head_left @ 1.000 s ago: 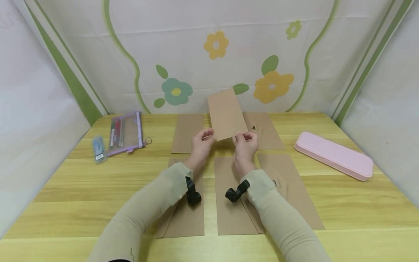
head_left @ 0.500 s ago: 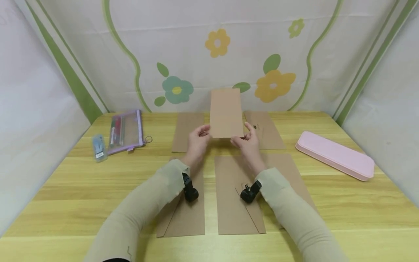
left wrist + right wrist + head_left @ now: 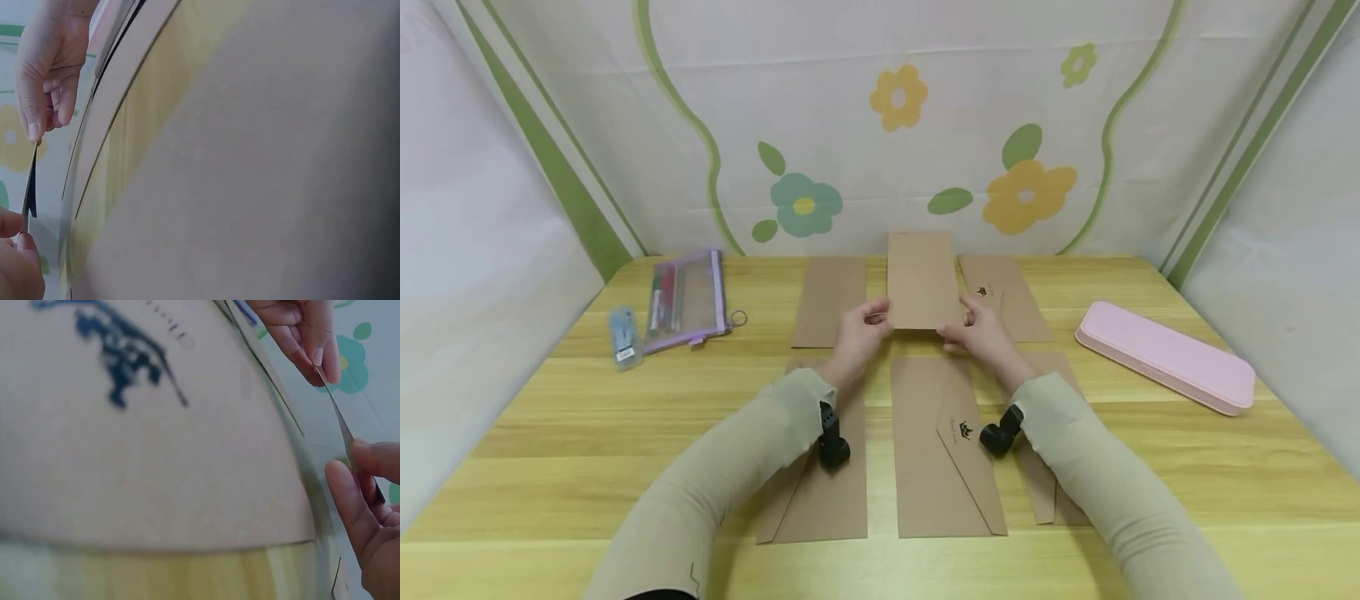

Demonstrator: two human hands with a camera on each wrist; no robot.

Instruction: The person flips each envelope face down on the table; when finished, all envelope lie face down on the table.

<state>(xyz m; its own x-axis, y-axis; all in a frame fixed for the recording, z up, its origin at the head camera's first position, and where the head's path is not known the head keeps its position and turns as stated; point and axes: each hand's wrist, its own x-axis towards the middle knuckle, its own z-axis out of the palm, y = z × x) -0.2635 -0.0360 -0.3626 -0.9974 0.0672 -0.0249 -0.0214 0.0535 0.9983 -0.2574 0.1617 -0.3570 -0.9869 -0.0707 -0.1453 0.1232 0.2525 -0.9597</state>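
A brown kraft-paper envelope is held up at the far middle of the table, its near edge toward me. My left hand pinches its near left corner between thumb and fingers. At the near right corner, my right hand pinches it the same way. Seen nearly edge-on in the right wrist view, the envelope runs between both hands. Matching envelopes lie flat around it: back left, back right, front left, front middle with a dark crown print, and front right, partly under my right sleeve.
A purple-edged clear zip pouch with pens lies at the left, beside a small clear blue case. A pink case lies at the right. Behind the wooden table hangs a flower-printed cloth.
The held envelope has straightened from a tilt and come down toward the table. My right hand has shifted right along its near edge, with the forearm swinging outward; my left hand has barely moved.
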